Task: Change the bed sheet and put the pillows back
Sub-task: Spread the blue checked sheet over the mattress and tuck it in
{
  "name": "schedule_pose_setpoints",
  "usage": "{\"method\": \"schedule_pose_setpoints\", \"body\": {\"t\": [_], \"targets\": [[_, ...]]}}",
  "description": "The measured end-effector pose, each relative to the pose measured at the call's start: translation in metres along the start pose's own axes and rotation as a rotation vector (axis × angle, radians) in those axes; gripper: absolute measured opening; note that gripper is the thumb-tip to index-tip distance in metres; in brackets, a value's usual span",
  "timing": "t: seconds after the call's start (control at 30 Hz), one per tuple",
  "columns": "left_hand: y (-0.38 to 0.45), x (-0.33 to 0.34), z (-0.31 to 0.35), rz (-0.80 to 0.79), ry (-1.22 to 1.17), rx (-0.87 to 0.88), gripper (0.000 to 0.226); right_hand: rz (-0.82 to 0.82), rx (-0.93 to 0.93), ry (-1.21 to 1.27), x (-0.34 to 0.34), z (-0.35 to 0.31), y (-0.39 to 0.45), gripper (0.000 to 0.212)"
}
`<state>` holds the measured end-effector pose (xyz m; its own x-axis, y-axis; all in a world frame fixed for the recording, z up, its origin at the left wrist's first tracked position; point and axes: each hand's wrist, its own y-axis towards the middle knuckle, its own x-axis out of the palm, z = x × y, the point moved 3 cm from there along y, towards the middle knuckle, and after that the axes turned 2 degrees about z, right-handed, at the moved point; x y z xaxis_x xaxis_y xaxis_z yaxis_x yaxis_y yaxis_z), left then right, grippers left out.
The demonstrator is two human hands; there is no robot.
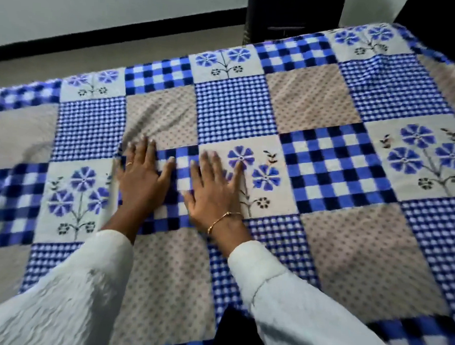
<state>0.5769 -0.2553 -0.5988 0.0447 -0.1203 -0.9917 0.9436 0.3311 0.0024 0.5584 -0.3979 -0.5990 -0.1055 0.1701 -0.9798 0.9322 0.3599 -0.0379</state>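
Hands — left hand (141, 175), right hand (214, 187) flat | bed sheet (328, 165) long axis seemingly left-right

There is one view only, from a wide-angle camera worn on the person's head. It looks forward and steeply down across the bed sheet (314, 177), from the near side of the bed toward the far edge. It sits close: both sleeves enter from the bottom corners and fill much of the lower frame, and the left hand (141, 177) and right hand (217, 190) lie near the middle. The frame is tilted, so the bed's far edge runs uphill from left to right. Beyond that edge, a strip of floor (138, 49) and the wall (98, 1) fill the top, bowed by the lens.
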Motion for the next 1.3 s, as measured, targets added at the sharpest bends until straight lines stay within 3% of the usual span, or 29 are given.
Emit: {"method": "schedule_pose_setpoints", "body": {"t": [0.1,0.27,0.37,0.47,0.6,0.73,0.87,0.9,0.97,1.03,1.07,1.13,1.23,1.3], "targets": [[0.020,-0.011,-0.001,0.046,0.074,0.124,0.060,0.032,-0.030,0.051,0.000,-0.032,0.016,0.062],[0.055,-0.010,-0.008,0.018,0.015,0.369,0.081,0.222,0.305,0.113,-0.016,0.023,0.055,0.052],[0.056,0.000,-0.012,0.074,-0.013,0.354,0.083,0.125,0.536,0.065,-0.023,0.073,0.087,0.059],[0.057,0.008,-0.013,0.078,-0.025,0.318,0.080,0.089,0.623,0.022,-0.022,0.080,0.128,0.065],[0.058,0.013,-0.015,0.099,-0.051,0.305,0.080,0.096,0.420,-0.035,-0.011,0.025,0.192,0.061],[0.059,0.016,-0.015,0.130,-0.085,0.286,0.082,0.040,0.080,-0.056,-0.002,-0.049,0.233,0.057],[0.058,0.019,-0.016,0.128,-0.105,0.254,0.086,-0.031,-0.146,0.051,-0.002,-0.060,0.248,0.051],[0.057,0.020,-0.016,0.128,-0.105,0.254,0.086,0.048,-0.088,0.105,-0.006,-0.049,0.250,0.050],[0.056,0.021,-0.014,0.120,-0.105,0.253,0.085,0.247,0.207,0.158,-0.013,-0.016,0.250,0.051],[0.057,0.022,-0.014,0.126,-0.106,0.253,0.084,0.244,0.503,0.137,-0.013,0.013,0.246,0.057],[0.057,0.021,-0.014,0.123,-0.110,0.251,0.084,0.195,0.553,0.091,-0.011,0.016,0.247,0.060],[0.055,0.022,-0.014,0.122,-0.127,0.259,0.082,0.141,0.450,0.003,-0.007,-0.001,0.256,0.062],[0.059,0.020,-0.012,0.135,-0.193,0.269,0.072,0.052,0.067,-0.026,0.004,-0.068,0.271,0.056],[0.070,0.010,-0.014,0.150,-0.282,0.190,0.085,-0.059,-0.173,-0.015,0.006,-0.113,0.269,0.053]]}}
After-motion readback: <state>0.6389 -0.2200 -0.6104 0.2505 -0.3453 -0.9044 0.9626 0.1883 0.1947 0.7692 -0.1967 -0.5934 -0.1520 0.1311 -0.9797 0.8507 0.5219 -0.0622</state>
